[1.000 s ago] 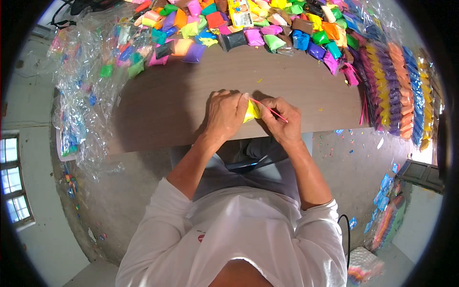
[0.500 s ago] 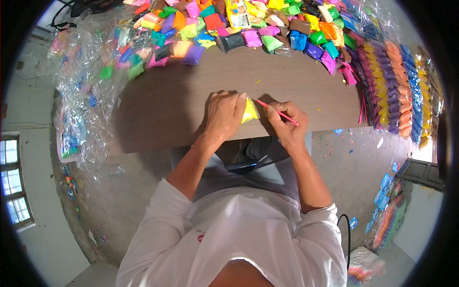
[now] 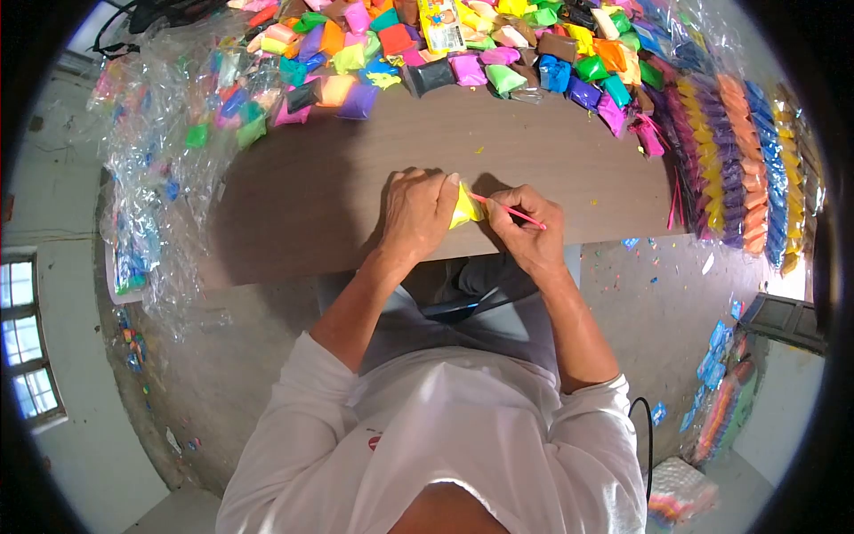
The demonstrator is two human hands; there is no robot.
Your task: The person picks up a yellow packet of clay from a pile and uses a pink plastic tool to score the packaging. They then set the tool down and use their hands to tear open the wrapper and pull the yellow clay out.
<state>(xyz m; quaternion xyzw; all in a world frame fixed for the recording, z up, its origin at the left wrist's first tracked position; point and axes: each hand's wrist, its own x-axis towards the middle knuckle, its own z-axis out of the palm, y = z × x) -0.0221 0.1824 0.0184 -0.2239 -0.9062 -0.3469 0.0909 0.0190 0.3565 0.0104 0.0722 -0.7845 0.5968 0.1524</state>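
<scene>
My left hand (image 3: 416, 209) is closed on a small yellow packet (image 3: 464, 210) in clear wrap near the table's front edge. The packet sticks out to the right of my thumb, and the rest lies hidden under the fingers. In my right hand (image 3: 531, 227) is a thin pink stick-like tool (image 3: 518, 214), pinched between thumb and fingers. Its left tip overlaps the packet's right side, and its other end points down to the right.
Many colourful clay-like packets (image 3: 431, 77) are heaped along the table's far side. Crumpled clear plastic bags (image 3: 173, 187) cover the left end. Strips of joined packets (image 3: 731, 169) hang at the right end. The brown tabletop (image 3: 294, 196) has small yellow crumbs.
My right hand has shifted slightly left, bringing the pink tool's tip onto the yellow packet's edge. The left hand and packet stay in place.
</scene>
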